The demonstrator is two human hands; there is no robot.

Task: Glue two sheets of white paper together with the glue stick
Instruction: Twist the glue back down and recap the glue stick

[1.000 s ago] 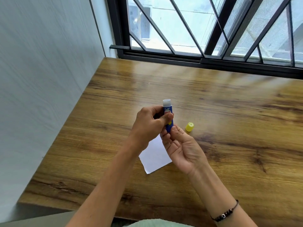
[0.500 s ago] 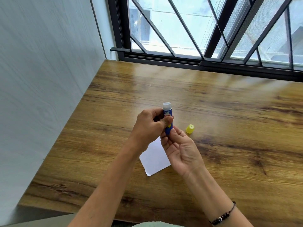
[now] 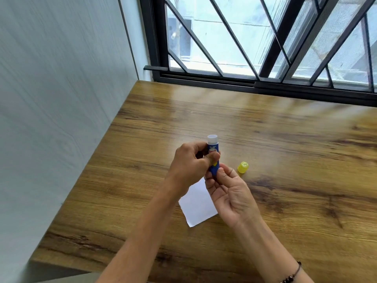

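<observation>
A blue glue stick (image 3: 212,148) stands upright above the table, uncapped, its white tip on top. My left hand (image 3: 189,166) grips its upper body with thumb and fingers. My right hand (image 3: 228,193) pinches its bottom end from below. Its yellow cap (image 3: 243,167) lies on the wooden table (image 3: 285,180) just to the right of my hands. White paper (image 3: 199,205) lies flat on the table under my hands, partly hidden by them; I cannot tell whether it is one sheet or two.
A grey wall (image 3: 57,119) runs along the table's left edge. A window with black bars (image 3: 255,48) stands behind the far edge. The near table edge is at the bottom left.
Both hands and the glue stick keep the same grip and place on the table. My head has tilted slightly, shifting the scene down in view.
</observation>
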